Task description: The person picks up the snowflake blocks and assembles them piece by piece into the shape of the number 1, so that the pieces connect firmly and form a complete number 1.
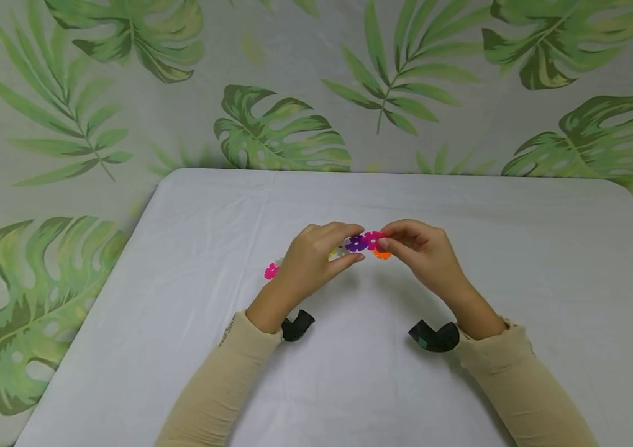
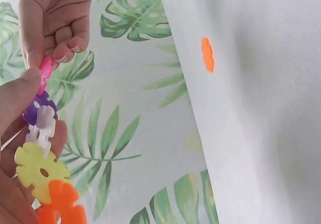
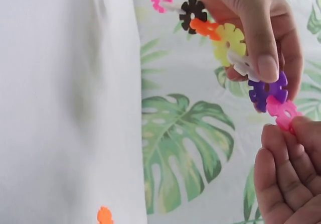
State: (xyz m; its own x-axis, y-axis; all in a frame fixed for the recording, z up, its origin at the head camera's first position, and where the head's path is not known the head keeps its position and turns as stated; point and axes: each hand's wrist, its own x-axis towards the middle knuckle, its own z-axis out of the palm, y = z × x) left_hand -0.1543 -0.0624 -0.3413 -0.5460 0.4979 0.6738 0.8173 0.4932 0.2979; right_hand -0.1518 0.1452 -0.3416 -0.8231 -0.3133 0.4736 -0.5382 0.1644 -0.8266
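A chain of slotted flower-shaped plastic discs is stretched between the hands. My left hand (image 1: pixel 312 256) grips it near one end, thumb and fingers around the purple disc (image 1: pixel 356 243). With thumb and fingertips, my right hand (image 1: pixel 427 248) pinches the pink disc (image 3: pixel 280 109) joined to that purple one. Beyond the purple come a white disc (image 3: pixel 243 65), a yellow disc (image 2: pixel 31 163), an orange disc (image 3: pixel 206 29), a black disc (image 3: pixel 199 8) and another white one. A second pink disc (image 1: pixel 271 271) ends the chain, past my left wrist.
A loose orange disc (image 2: pixel 207 56) lies on the white-covered table (image 1: pixel 545 279), beyond my right hand in the head view. Black devices (image 1: pixel 433 336) sit under both wrists. Behind the table's far edge hangs a leaf-patterned cloth (image 1: pixel 182 112).
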